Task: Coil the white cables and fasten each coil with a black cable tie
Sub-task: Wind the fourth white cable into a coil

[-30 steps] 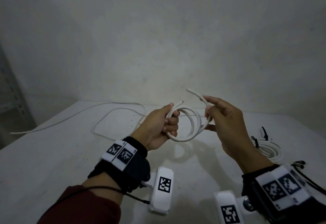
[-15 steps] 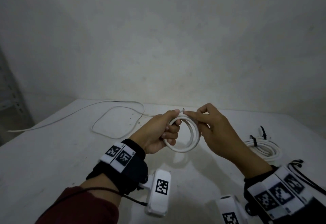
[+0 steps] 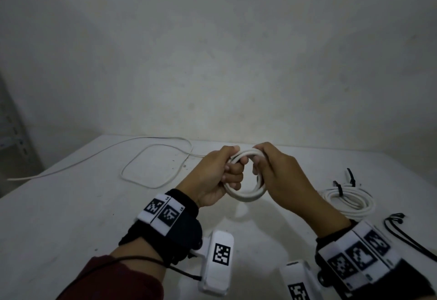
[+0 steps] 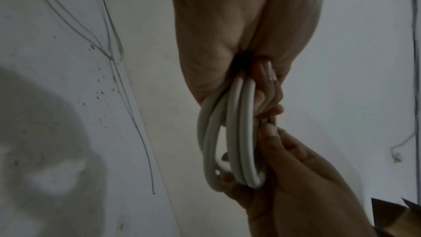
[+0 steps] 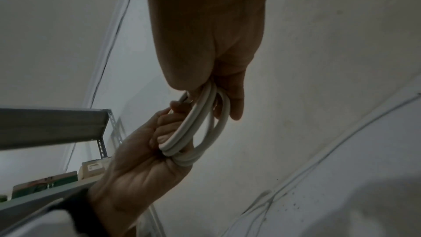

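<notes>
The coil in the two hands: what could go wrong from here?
1. The coil has no tie yet; if the right hand lets go to fetch a loose black tie, the loops may spring open.
2. The left hand grips only one side, so the loops could slip apart.

Held coil [image 3: 246, 195]: smooth white plastic jacket, faint satin sheen, round section. Loose cable [image 3: 151, 157] at 10 o'clock on the table, same white plastic, thinner. Table [image 3: 71, 217]: matt white surface, smooth, speckled with small dark marks. Tied coil [image 3: 350, 201] at 3 o'clock: white plastic, bound with matt black ties [image 3: 339, 188]. Wall [image 3: 212, 51]: matt, rough-looking plaster. Wrist strap [image 3: 182, 228]: black cloth. Shelf frame [image 5: 100, 143]: grey metal, perforated.
</notes>
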